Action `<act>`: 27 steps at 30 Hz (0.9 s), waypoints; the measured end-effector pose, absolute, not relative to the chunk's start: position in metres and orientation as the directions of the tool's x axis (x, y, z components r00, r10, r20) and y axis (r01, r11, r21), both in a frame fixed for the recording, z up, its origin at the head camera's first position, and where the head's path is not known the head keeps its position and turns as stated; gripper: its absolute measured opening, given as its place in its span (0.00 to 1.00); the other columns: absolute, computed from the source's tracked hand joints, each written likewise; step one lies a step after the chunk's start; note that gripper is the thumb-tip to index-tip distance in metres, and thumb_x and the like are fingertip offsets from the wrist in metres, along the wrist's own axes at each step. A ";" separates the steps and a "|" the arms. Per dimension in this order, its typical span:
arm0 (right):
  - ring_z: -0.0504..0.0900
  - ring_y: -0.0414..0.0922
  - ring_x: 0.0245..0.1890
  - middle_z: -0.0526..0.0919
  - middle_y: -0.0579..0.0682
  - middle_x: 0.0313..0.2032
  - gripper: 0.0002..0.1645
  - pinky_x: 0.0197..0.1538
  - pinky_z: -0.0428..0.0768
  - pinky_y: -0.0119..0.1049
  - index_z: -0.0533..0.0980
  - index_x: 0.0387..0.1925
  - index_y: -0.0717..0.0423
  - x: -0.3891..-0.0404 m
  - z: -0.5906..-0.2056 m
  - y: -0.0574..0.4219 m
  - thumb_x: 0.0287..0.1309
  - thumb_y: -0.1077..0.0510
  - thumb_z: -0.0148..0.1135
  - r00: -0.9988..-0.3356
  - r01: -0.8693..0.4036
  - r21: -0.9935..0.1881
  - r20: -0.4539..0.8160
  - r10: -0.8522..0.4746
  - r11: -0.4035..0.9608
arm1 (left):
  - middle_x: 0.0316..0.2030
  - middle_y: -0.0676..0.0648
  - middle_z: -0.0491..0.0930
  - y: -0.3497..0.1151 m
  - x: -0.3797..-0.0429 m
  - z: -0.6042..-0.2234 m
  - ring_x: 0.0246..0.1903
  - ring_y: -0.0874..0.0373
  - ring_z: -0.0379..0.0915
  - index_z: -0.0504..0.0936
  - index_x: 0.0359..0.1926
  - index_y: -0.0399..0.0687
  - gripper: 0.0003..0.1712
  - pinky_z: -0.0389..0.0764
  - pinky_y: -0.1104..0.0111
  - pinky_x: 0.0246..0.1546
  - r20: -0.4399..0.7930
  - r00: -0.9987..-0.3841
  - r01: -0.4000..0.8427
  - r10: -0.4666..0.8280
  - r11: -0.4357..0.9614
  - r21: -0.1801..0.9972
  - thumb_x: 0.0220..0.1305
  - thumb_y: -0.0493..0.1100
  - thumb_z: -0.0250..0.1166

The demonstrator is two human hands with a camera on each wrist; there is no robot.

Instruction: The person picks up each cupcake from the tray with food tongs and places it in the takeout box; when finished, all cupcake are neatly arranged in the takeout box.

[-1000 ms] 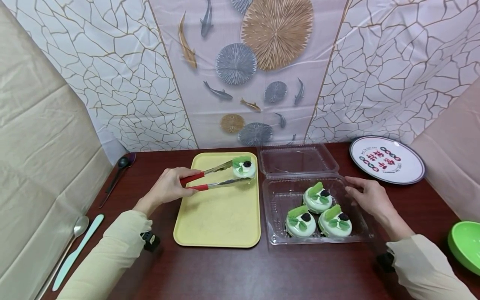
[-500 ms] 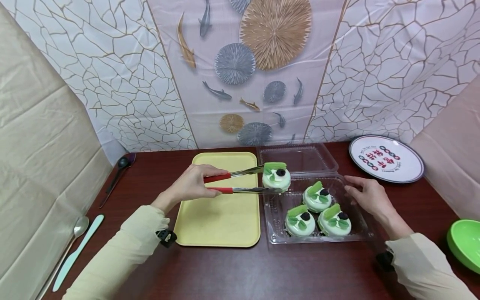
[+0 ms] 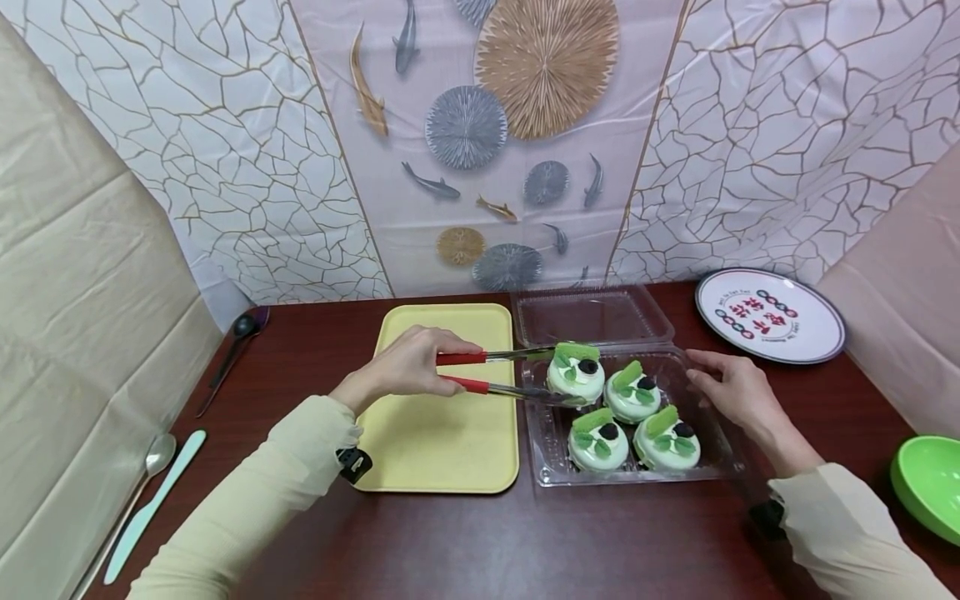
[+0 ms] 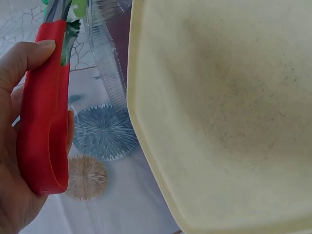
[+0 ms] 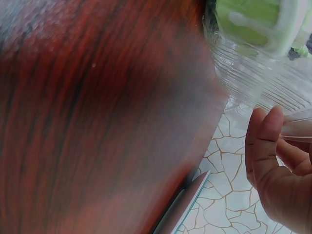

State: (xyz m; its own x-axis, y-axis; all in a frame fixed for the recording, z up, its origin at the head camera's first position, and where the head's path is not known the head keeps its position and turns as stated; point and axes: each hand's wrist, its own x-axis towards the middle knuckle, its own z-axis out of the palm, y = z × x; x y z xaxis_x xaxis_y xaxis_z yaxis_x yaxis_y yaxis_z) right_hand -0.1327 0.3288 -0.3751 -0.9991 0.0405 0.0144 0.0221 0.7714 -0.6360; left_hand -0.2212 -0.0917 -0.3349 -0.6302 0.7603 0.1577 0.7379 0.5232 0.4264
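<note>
My left hand grips red-handled metal tongs above the yellow tray. Between the tongs' tips is a round pale-green cake topped with a green stick, leaves and a dark berry. It is at the back left of a clear plastic container, in line with a second cake and behind two more. Whether its base touches the container floor I cannot tell. My right hand pinches the container's right rim; the right wrist view shows its fingers at the clear edge.
The container's hinged lid lies open behind it. A white plate stands at the back right, a green bowl at the right edge. At the left lie a teal spreader, a metal spoon and dark utensils.
My left hand has carried the cake in the tongs from the tray's back right corner rightward into the container's back left. My right hand has stayed at the container's rim.
</note>
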 end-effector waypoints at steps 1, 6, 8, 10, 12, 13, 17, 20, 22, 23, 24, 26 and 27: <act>0.78 0.36 0.18 0.85 0.69 0.36 0.26 0.23 0.74 0.31 0.66 0.62 0.76 -0.133 -0.375 0.329 0.67 0.64 0.53 -0.999 0.019 -0.636 0.018 0.039 0.771 | 0.48 0.47 0.86 -0.091 -0.221 -0.335 0.46 0.54 0.83 0.84 0.55 0.50 0.30 0.78 0.65 0.45 0.152 -0.627 0.740 0.764 0.524 0.422 0.45 0.44 0.73; 0.79 0.35 0.17 0.84 0.71 0.38 0.25 0.24 0.76 0.29 0.67 0.61 0.77 -0.132 -0.377 0.329 0.67 0.64 0.54 -0.998 -0.005 -0.630 0.047 0.031 0.776 | 0.47 0.49 0.87 -0.088 -0.222 -0.334 0.43 0.57 0.83 0.84 0.55 0.51 0.30 0.77 0.67 0.42 0.135 -0.620 0.750 0.773 0.534 0.389 0.45 0.45 0.73; 0.79 0.35 0.17 0.84 0.71 0.37 0.25 0.24 0.76 0.29 0.67 0.61 0.77 -0.133 -0.377 0.329 0.67 0.64 0.54 -0.998 -0.007 -0.630 0.048 0.030 0.777 | 0.46 0.49 0.87 -0.087 -0.223 -0.333 0.41 0.59 0.82 0.85 0.54 0.52 0.30 0.77 0.69 0.40 0.127 -0.622 0.749 0.773 0.539 0.385 0.45 0.44 0.73; 0.78 0.35 0.17 0.85 0.71 0.37 0.25 0.24 0.76 0.29 0.67 0.61 0.77 -0.133 -0.377 0.329 0.67 0.64 0.54 -0.999 -0.005 -0.632 0.045 0.029 0.775 | 0.46 0.49 0.87 -0.085 -0.224 -0.331 0.40 0.60 0.82 0.85 0.54 0.52 0.29 0.76 0.70 0.39 0.112 -0.624 0.744 0.773 0.544 0.388 0.44 0.44 0.73; 0.78 0.35 0.17 0.85 0.71 0.38 0.25 0.24 0.76 0.29 0.67 0.61 0.77 -0.133 -0.377 0.329 0.67 0.64 0.53 -0.999 -0.004 -0.634 0.041 0.029 0.774 | 0.46 0.50 0.87 -0.084 -0.224 -0.329 0.40 0.60 0.82 0.85 0.54 0.52 0.29 0.76 0.70 0.38 0.096 -0.627 0.737 0.773 0.549 0.393 0.44 0.44 0.73; 0.78 0.35 0.17 0.84 0.71 0.38 0.26 0.25 0.76 0.29 0.67 0.62 0.77 -0.133 -0.377 0.329 0.68 0.64 0.53 -0.999 -0.002 -0.635 0.038 0.029 0.773 | 0.46 0.50 0.87 -0.083 -0.225 -0.328 0.40 0.60 0.82 0.85 0.53 0.53 0.29 0.76 0.70 0.38 0.090 -0.628 0.736 0.773 0.552 0.393 0.44 0.44 0.73; 0.79 0.36 0.17 0.84 0.71 0.38 0.26 0.25 0.76 0.30 0.67 0.62 0.77 -0.133 -0.376 0.329 0.68 0.64 0.53 -0.999 0.004 -0.634 0.028 0.028 0.774 | 0.45 0.51 0.87 -0.081 -0.225 -0.324 0.37 0.61 0.80 0.85 0.53 0.53 0.29 0.76 0.70 0.38 0.077 -0.624 0.739 0.778 0.555 0.382 0.43 0.44 0.72; 0.79 0.37 0.18 0.85 0.71 0.38 0.26 0.25 0.76 0.30 0.66 0.62 0.76 -0.132 -0.375 0.328 0.67 0.64 0.53 -0.999 0.008 -0.632 0.022 0.028 0.775 | 0.44 0.51 0.87 -0.080 -0.225 -0.321 0.35 0.60 0.80 0.85 0.53 0.52 0.29 0.75 0.71 0.37 0.070 -0.618 0.743 0.783 0.552 0.378 0.43 0.44 0.72; 0.79 0.37 0.18 0.85 0.70 0.38 0.26 0.25 0.76 0.30 0.66 0.62 0.76 -0.132 -0.374 0.328 0.67 0.65 0.53 -0.999 0.006 -0.632 0.023 0.026 0.775 | 0.43 0.50 0.87 -0.079 -0.225 -0.320 0.35 0.58 0.80 0.85 0.53 0.52 0.29 0.74 0.71 0.36 0.064 -0.614 0.744 0.786 0.550 0.379 0.43 0.43 0.72; 0.79 0.37 0.18 0.85 0.70 0.38 0.26 0.25 0.76 0.30 0.67 0.62 0.76 -0.132 -0.374 0.329 0.67 0.65 0.52 -0.999 0.003 -0.631 0.026 0.025 0.776 | 0.43 0.50 0.87 -0.078 -0.225 -0.319 0.35 0.57 0.80 0.85 0.53 0.52 0.29 0.74 0.71 0.36 0.062 -0.612 0.745 0.788 0.549 0.379 0.43 0.43 0.72; 0.79 0.37 0.18 0.85 0.70 0.37 0.26 0.25 0.76 0.30 0.67 0.62 0.76 -0.132 -0.374 0.329 0.67 0.65 0.53 -0.999 0.000 -0.632 0.029 0.024 0.775 | 0.43 0.50 0.87 -0.078 -0.226 -0.319 0.35 0.57 0.80 0.85 0.53 0.52 0.29 0.74 0.71 0.36 0.060 -0.610 0.747 0.790 0.549 0.375 0.43 0.44 0.72; 0.79 0.37 0.18 0.85 0.70 0.37 0.26 0.25 0.76 0.30 0.67 0.62 0.76 -0.132 -0.374 0.329 0.67 0.65 0.53 -0.999 -0.003 -0.632 0.032 0.022 0.775 | 0.43 0.50 0.87 -0.077 -0.226 -0.318 0.35 0.59 0.79 0.85 0.53 0.52 0.29 0.74 0.71 0.36 0.059 -0.605 0.754 0.794 0.548 0.362 0.44 0.44 0.72; 0.79 0.37 0.18 0.85 0.70 0.37 0.26 0.25 0.76 0.30 0.67 0.62 0.76 -0.132 -0.374 0.329 0.67 0.65 0.53 -0.999 -0.006 -0.631 0.034 0.021 0.775 | 0.43 0.50 0.87 -0.077 -0.227 -0.318 0.34 0.59 0.78 0.85 0.53 0.52 0.29 0.74 0.71 0.36 0.059 -0.602 0.758 0.796 0.547 0.357 0.44 0.44 0.72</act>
State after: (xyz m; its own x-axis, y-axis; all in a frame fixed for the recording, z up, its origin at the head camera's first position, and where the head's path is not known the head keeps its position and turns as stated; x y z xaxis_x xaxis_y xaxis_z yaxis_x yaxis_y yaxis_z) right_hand -0.1319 0.3286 -0.3743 -0.9992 0.0206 0.0342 -0.0056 0.7754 -0.6315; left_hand -0.2265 -0.0768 -0.3177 -0.6023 0.7961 0.0589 0.7576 0.5467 0.3565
